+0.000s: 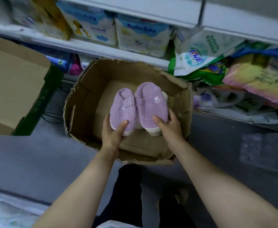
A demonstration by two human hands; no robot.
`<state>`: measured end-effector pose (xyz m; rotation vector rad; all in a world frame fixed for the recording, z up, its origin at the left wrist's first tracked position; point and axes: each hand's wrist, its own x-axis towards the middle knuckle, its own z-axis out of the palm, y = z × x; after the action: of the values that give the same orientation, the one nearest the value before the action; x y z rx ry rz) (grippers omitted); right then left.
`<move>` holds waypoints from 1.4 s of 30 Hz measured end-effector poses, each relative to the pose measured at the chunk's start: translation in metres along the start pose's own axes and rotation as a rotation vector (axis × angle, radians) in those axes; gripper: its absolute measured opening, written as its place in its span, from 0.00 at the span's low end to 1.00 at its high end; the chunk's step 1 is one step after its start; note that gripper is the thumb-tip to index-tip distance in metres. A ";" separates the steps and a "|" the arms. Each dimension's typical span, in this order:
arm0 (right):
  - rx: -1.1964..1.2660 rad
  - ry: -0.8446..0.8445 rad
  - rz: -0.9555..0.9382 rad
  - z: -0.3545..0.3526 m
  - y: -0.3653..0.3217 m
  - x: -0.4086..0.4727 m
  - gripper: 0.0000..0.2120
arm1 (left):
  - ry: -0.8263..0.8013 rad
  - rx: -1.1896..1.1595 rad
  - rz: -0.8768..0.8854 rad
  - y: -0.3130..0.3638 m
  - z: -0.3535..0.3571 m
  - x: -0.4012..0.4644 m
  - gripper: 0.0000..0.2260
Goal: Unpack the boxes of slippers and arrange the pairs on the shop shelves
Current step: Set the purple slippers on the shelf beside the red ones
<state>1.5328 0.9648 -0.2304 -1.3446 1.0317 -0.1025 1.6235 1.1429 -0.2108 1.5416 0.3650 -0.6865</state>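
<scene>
In the frame centre I hold one purple slipper (122, 112) in my left hand (111, 131) and one (151, 106) in my right hand (170, 125), fingers curled around the toes, over the box (79, 102). I judge I am unpacking; next, lift the pair to a shelf (89, 46).

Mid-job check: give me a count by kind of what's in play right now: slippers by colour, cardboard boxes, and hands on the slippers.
Purple slippers: 2, left slipper and right slipper
Other slippers: none clearly visible; something white lies partly hidden beneath
Cardboard boxes: 2, torn box and side box
Hands holding: 2, left hand and right hand
Total: 6
</scene>
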 end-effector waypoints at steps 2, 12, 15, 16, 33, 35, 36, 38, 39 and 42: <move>0.052 0.021 -0.096 -0.044 -0.014 -0.025 0.30 | -0.100 -0.007 0.097 0.007 0.029 -0.040 0.30; 0.248 0.262 -0.532 -0.299 -0.092 -0.154 0.26 | -0.399 -0.052 0.464 0.022 0.220 -0.217 0.38; 0.248 0.343 -0.630 -0.363 -0.108 -0.180 0.29 | -0.516 -0.062 0.554 0.030 0.278 -0.257 0.37; 0.268 0.368 -0.653 -0.383 -0.114 -0.187 0.32 | -0.552 -0.061 0.588 0.034 0.297 -0.269 0.36; 0.454 0.755 -0.890 -0.629 -0.214 -0.183 0.40 | -0.935 -0.093 0.714 0.103 0.580 -0.354 0.44; 0.453 0.765 -0.906 -0.656 -0.228 -0.171 0.43 | -0.961 -0.111 0.728 0.111 0.617 -0.354 0.42; 0.447 0.772 -0.912 -0.668 -0.236 -0.165 0.44 | -0.969 -0.125 0.731 0.114 0.635 -0.355 0.40; 0.432 0.790 -0.920 -0.686 -0.249 -0.154 0.44 | -0.977 -0.165 0.692 0.120 0.665 -0.358 0.40; 0.427 0.796 -0.928 -0.694 -0.255 -0.148 0.43 | -0.974 -0.181 0.664 0.124 0.680 -0.358 0.41; 0.422 0.757 -0.964 -0.712 -0.271 -0.129 0.38 | -0.928 -0.192 0.651 0.139 0.721 -0.351 0.42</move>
<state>1.1206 0.4344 0.1518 -1.3106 0.7882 -1.5538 1.2949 0.4836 0.1355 0.9270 -0.7200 -0.7298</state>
